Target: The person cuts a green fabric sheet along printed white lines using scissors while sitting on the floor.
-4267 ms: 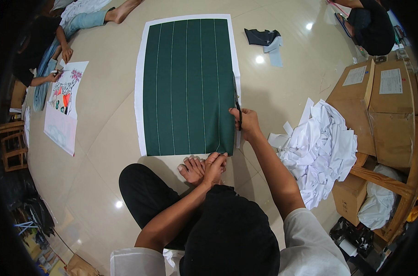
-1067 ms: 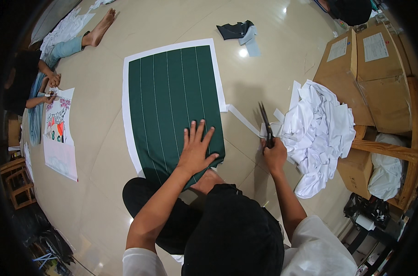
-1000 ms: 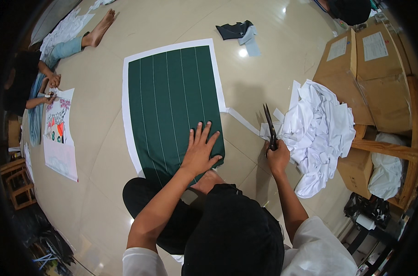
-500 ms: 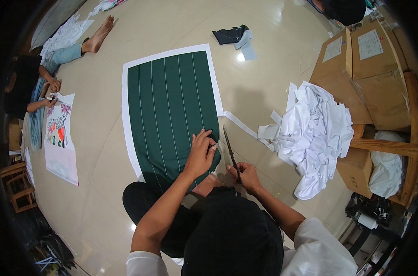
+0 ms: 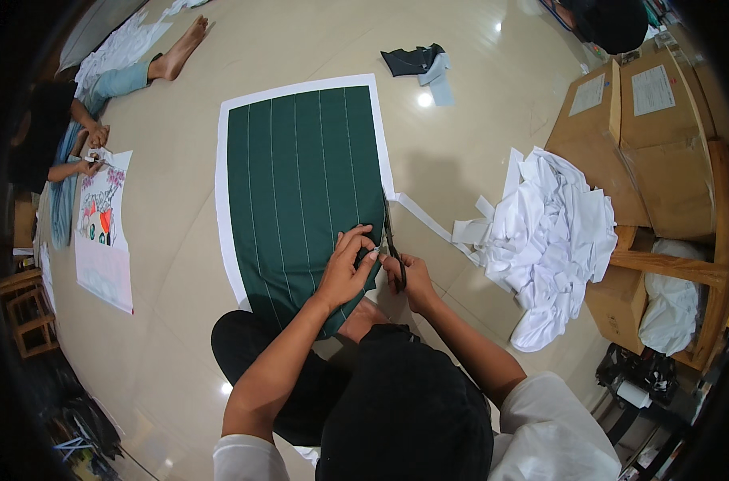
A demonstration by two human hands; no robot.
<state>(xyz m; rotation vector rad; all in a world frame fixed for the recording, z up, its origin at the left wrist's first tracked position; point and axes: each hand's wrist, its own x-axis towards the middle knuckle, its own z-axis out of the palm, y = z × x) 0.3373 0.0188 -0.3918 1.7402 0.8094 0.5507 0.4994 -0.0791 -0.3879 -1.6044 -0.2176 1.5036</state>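
A dark green fabric panel [image 5: 296, 168] with thin pale vertical lines and white borders lies on the floor. My left hand [image 5: 347, 268] grips its right edge low down, fingers bent, with that corner rumpled over my bare foot [image 5: 356, 321]. My right hand [image 5: 412, 280] is closed on the handles of black scissors [image 5: 391, 228], whose blades lie along the panel's right edge beside my left fingertips. A white cut strip [image 5: 424, 216] trails from that edge toward a heap of white fabric scraps [image 5: 553, 232] on the right.
At left, another person [image 5: 48, 128] works with both hands on a printed sheet [image 5: 101, 208]. Another person [image 5: 597, 24] is at top right. Dark and grey scraps [image 5: 416, 64] lie beyond the panel. Cardboard boxes [image 5: 661, 160] and a wooden frame [image 5: 685, 268] stand at right.
My right hand and scissors moved left from beside the white heap to the panel's edge. My left hand went from spread fingers to gripping that edge. Earlier, the white strip was cut away from the border.
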